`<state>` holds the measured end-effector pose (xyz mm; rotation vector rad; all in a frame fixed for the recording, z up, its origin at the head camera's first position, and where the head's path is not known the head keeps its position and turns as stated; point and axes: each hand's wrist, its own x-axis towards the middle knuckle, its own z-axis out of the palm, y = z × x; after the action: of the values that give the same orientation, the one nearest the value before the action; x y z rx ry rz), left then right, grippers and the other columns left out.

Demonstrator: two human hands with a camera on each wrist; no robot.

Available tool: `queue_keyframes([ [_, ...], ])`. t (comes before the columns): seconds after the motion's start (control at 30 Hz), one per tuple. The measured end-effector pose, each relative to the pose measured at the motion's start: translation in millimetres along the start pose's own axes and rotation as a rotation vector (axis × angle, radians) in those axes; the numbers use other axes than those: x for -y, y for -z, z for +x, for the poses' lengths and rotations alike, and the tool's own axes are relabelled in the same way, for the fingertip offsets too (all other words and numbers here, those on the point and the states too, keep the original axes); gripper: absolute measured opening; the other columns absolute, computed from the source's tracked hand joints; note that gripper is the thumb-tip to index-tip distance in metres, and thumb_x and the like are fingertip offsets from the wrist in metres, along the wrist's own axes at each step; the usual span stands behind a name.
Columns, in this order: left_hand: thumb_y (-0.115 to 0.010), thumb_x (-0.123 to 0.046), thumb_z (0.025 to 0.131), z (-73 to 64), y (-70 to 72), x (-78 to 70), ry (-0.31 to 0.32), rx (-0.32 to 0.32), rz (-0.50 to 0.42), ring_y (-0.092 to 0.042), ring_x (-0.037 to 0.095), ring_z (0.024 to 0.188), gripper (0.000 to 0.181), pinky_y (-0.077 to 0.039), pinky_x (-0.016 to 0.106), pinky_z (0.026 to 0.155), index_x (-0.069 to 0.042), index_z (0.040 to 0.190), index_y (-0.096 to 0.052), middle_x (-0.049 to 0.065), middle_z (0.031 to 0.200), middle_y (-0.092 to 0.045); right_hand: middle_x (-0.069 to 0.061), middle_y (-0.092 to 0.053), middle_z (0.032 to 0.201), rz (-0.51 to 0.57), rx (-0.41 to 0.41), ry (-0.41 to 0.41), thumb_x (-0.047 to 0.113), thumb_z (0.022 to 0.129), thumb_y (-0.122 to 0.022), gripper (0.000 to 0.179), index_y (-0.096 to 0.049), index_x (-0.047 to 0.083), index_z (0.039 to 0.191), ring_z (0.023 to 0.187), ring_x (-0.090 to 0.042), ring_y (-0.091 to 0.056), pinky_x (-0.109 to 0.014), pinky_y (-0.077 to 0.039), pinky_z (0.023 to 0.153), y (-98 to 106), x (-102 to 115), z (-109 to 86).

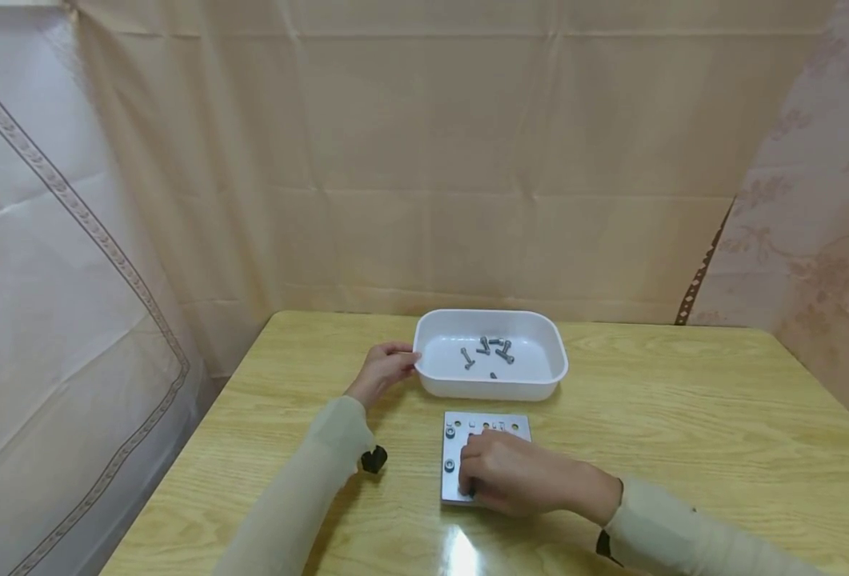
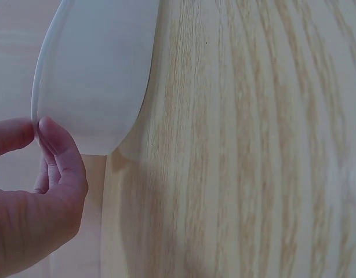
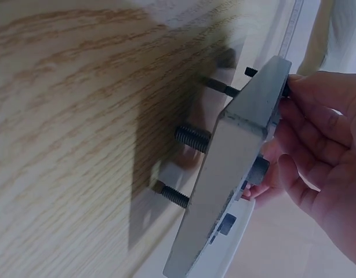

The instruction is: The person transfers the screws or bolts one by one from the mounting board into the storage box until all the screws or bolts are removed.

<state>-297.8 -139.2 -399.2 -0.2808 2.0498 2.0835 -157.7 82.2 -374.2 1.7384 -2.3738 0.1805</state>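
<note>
Metal plate [image 1: 486, 456] under curled right hand [image 1: 514, 480] — left hand [image 1: 384, 370] pinches white tray [image 1: 492, 386] rim.

A white plastic tray [image 1: 532, 384] sits on the wood table [image 1: 683, 416], far side. It has round corners, and a few small gray bolts [image 1: 492, 350] lie loose inside. Just in front of it lies a flat, square gray metal plate [image 1: 453, 488] with holes. Bolts [image 3: 192, 138] stick through the plate and out its underside.
</note>
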Motion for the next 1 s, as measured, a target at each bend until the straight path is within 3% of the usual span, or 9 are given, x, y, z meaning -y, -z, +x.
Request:
queue_keyframes([
  [0.23, -0.065, -0.003, 0.089, -0.5, -0.1, 1.1, 0.005, -0.005, -0.007, -0.056, 0.010, 0.069, 0.035, -0.053, 0.020, 0.070, 0.008, 0.121, -0.057, 0.005, 0.089, -0.059, 0.013, -0.059, 0.078, 0.018, 0.015, -0.022, 0.017, 0.077, -0.073, 0.010, -0.066, 0.022, 0.081, 0.077, -0.001, -0.052, -0.015, -0.046, 0.073, -1.9, 3.5, 0.0],
  [0.67, -0.066, -0.005, 0.088, -1.1, -0.9, 0.1, 0.019, -0.015, 0.017, -0.058, 0.010, 0.072, 0.034, -0.053, 0.019, 0.069, 0.005, 0.120, -0.059, 0.007, 0.094, -0.060, 0.012, -0.056, 0.076, -0.025, -0.031, -0.006, 0.012, 0.073, -0.071, 0.013, -0.064, 0.020, 0.080, 0.074, -0.001, -0.050, -0.014, -0.045, 0.072, -3.6, 6.4, -0.4],
  [1.0, -0.067, -0.006, 0.088, -0.5, 0.1, -0.7, 0.016, -0.016, 0.025, -0.058, 0.011, 0.072, 0.032, -0.054, 0.023, 0.075, 0.003, 0.119, -0.060, 0.006, 0.094, -0.060, 0.012, -0.054, 0.073, -0.048, -0.118, 0.053, 0.008, 0.068, -0.070, 0.018, -0.061, 0.020, 0.078, 0.073, -0.004, -0.049, -0.018, -0.045, 0.072, 3.1, 5.0, 1.5],
])
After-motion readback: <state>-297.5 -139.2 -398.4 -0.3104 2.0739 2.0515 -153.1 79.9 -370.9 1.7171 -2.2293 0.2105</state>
